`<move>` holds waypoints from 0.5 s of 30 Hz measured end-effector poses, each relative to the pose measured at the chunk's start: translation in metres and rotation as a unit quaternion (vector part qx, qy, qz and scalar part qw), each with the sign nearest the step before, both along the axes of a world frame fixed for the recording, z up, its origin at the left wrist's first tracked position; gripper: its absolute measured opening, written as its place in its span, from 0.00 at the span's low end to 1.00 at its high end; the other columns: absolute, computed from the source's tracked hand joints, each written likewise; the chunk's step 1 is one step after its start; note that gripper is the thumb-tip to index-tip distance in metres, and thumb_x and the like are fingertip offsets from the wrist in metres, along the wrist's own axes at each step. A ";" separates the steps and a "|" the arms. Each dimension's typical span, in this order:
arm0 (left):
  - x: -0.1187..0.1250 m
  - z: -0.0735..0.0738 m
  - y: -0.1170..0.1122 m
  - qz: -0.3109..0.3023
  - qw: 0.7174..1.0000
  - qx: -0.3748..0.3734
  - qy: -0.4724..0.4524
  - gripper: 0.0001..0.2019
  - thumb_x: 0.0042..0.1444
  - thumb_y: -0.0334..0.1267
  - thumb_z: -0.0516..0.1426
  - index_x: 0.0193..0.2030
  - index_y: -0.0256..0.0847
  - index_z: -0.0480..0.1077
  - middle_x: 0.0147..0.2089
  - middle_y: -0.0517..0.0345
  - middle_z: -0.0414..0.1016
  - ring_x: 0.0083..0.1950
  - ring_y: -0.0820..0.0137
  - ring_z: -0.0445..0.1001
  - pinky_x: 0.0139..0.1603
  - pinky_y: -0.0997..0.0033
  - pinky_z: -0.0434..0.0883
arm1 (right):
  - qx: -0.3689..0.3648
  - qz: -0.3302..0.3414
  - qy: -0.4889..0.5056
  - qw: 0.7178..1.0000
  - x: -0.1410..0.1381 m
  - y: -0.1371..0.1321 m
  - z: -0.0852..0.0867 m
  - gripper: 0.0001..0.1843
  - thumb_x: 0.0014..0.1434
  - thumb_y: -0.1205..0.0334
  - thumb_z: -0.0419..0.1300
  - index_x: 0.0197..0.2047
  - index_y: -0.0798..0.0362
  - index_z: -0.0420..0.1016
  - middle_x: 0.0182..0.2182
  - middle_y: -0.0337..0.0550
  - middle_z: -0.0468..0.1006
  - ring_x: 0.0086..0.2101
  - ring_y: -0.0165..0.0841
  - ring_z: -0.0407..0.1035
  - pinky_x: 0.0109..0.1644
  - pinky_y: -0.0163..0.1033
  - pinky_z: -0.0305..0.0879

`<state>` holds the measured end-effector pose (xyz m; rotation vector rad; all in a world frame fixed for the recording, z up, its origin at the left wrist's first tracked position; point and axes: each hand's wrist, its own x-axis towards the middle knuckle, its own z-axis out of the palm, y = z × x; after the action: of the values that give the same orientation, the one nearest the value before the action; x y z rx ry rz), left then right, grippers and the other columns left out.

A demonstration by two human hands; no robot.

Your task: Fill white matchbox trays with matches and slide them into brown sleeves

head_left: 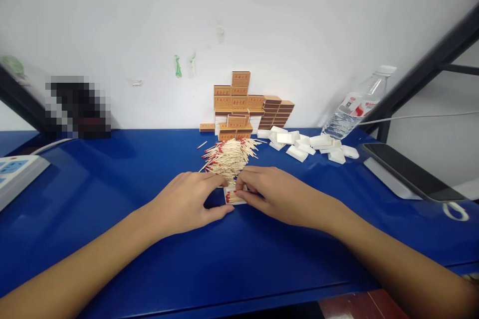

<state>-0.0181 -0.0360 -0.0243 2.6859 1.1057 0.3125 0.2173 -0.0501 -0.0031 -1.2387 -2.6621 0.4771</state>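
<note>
A small white matchbox tray lies in front of me with red-tipped matches in it. My left hand is around its left end, the thumb along the near edge and the fingers at the far edge. Over the tray's right part, my right hand is closed, its thumb and curled fingers pinched at the matches; the fingertips partly hide what they grip. Just beyond both hands spreads a heap of loose matches, most with their red heads toward the left.
Orange-brown matchboxes are stacked against the wall behind the heap. Several white trays lie to their right, near a tilted water bottle. A phone is at the right and a power strip at the left of the blue table.
</note>
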 end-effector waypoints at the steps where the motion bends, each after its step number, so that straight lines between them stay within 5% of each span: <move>1: 0.000 0.000 0.000 -0.001 1.000 -0.002 -0.001 0.17 0.65 0.51 0.60 0.54 0.43 0.76 0.48 0.54 0.84 0.45 0.58 0.82 0.42 0.62 0.72 | -0.002 0.004 0.008 1.000 0.000 0.000 -0.001 0.10 0.73 0.62 0.55 0.38 0.54 0.71 0.39 0.44 0.77 0.35 0.33 0.69 0.38 0.39 0.59; 10: 0.000 0.000 -0.001 -0.003 1.000 0.025 -0.002 0.18 0.65 0.50 0.61 0.56 0.43 0.77 0.44 0.54 0.84 0.39 0.61 0.82 0.36 0.65 0.71 | 0.023 0.011 0.064 0.998 0.010 0.007 -0.001 0.05 0.70 0.65 0.58 0.39 0.52 0.73 0.35 0.40 0.77 0.34 0.31 0.67 0.38 0.37 0.57; 15: 0.001 0.002 -0.002 -0.004 1.000 0.026 0.003 0.21 0.66 0.51 0.60 0.59 0.42 0.77 0.43 0.52 0.84 0.38 0.62 0.81 0.37 0.64 0.72 | -0.010 0.003 0.036 0.999 0.022 0.014 0.006 0.07 0.67 0.59 0.62 0.36 0.52 0.74 0.30 0.38 0.73 0.31 0.30 0.64 0.35 0.38 0.56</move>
<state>-0.0175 -0.0381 -0.0218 2.7379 1.1031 0.3355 0.2391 -0.0361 0.0024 -1.1957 -2.6073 0.5417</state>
